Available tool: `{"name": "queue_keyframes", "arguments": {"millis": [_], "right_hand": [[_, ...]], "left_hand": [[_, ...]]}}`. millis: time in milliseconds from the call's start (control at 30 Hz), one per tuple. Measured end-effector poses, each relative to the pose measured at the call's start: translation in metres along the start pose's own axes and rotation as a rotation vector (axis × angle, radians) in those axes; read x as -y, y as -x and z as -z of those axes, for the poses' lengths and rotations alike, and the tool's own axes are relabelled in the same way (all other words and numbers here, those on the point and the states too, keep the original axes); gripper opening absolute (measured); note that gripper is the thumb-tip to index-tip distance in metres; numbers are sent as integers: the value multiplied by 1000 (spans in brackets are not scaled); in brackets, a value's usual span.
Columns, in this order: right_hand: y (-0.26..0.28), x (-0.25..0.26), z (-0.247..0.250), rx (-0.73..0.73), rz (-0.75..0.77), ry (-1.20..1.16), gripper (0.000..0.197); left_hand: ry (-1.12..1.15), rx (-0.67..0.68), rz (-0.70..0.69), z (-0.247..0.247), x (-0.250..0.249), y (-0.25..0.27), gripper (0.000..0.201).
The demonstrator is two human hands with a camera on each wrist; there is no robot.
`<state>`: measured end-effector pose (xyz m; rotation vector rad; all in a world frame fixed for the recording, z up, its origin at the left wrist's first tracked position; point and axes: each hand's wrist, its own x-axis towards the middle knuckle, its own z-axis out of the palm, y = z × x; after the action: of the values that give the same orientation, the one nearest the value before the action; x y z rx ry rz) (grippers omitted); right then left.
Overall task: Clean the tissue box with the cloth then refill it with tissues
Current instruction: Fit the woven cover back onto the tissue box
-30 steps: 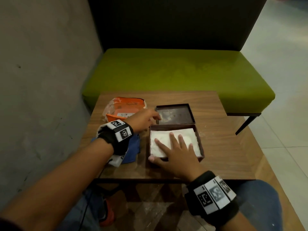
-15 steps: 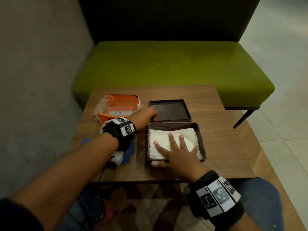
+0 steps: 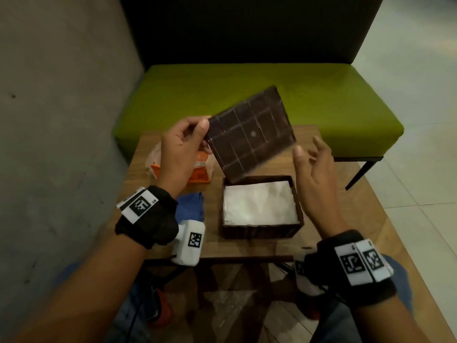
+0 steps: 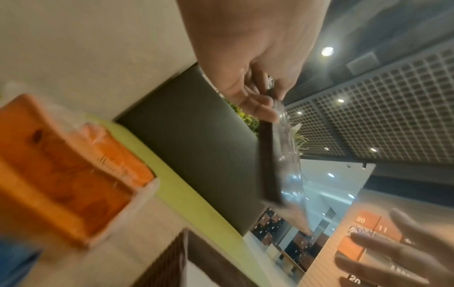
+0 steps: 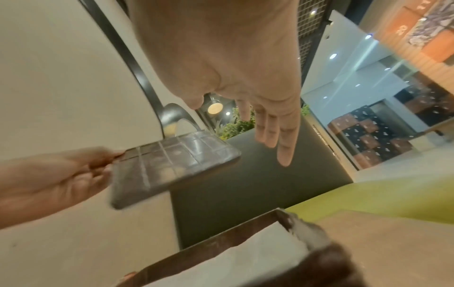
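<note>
The dark brown tissue box (image 3: 259, 230) stands open on the wooden table (image 3: 333, 219), filled with white tissues (image 3: 259, 203). Its brown lid (image 3: 251, 134) hangs tilted in the air above the box's far edge. My left hand (image 3: 183, 144) pinches the lid's left edge between thumb and fingers; the left wrist view shows the lid (image 4: 269, 161) edge-on, the right wrist view shows the lid (image 5: 172, 167) from the side. My right hand (image 3: 314, 169) hovers open to the right of the lid, fingers spread, touching nothing. A blue cloth (image 3: 191, 206) lies left of the box.
An orange tissue pack (image 3: 200, 173) in clear wrap lies at the table's back left, partly behind my left hand. A green bench (image 3: 321, 100) with a dark backrest runs behind the table. A concrete wall (image 3: 61, 120) stands close on the left. Tiled floor (image 3: 420, 169) lies to the right.
My left hand has lifted the lid off the table and tilted it up over the box. My right hand has come off the tissues and risen to the right.
</note>
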<state>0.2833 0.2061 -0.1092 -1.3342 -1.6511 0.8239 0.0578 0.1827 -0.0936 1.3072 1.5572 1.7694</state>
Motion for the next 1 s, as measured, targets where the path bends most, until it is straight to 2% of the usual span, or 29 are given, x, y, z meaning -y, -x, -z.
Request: {"name": "queue_keyframes", "arguments": {"millis": [100,267,367,533,667,800,1000], "right_hand": [[-8,-4,0,57,-23,-41,39],[3,-32,-9,41,-127,203,33],[8,-43,-15,35,-140,276,32],[4,-47,-17,-35,-201,162,34],[0,-51,-21,-24,-181,186,30],[-3,-55,-24,-11,-165,179,31],[-10,-54,-21,32,-241,177,31]], "left_hand": [[8,94,164,-6,16,15,21],[-70,166,378,-20,53,40,27],[-135,90,358,-27,65,49,27],[-244,-14,250,-39,71,53,23],[-330,-47,201,-46,71,53,17],[-352,-63,229,-48,71,49,17],[-275,-102,301,-54,68,48,19]]}}
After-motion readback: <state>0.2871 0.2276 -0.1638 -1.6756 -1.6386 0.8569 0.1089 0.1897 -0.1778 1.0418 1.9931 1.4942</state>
